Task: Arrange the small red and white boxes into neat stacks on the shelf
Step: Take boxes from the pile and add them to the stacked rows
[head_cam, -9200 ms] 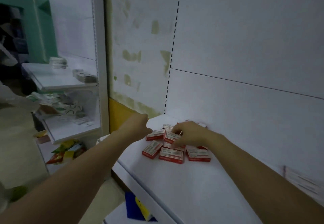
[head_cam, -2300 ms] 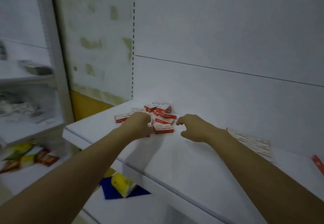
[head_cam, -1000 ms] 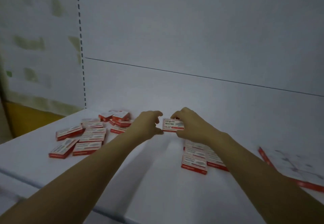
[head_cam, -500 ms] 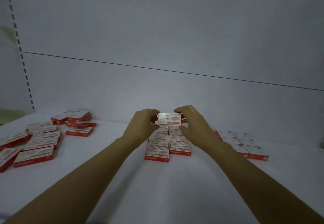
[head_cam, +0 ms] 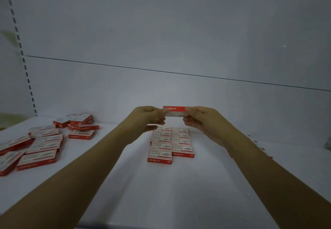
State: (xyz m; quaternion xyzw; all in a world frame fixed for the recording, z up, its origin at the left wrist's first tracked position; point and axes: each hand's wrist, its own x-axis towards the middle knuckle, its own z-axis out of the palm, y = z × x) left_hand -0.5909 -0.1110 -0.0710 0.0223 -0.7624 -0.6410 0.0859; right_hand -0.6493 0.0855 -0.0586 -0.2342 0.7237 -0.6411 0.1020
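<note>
L hand point(head_cam: 146, 119) & R hand point(head_cam: 200, 121) each pinch one end of a small red/white box point(head_cam: 174, 112), fingers curled round it. It's held in the air w/ its red edge up. At 6 o'clock from it sits a tidy block of boxes point(head_cam: 170, 142): 2 columns side by side, flat on the white shelf point(head_cam: 179, 193), labels up, touching. Can't tell if the block has more than 1 layer. Loose boxes point(head_cam: 41, 142) lie at 9 o'clock from the block, well apart from it. Some overlap, and a few are piled twd the back panel point(head_cam: 161, 31). At 3 o'clock are more boxes point(head_cam: 261, 148), mostly hidden behind the R forearm.
</note>
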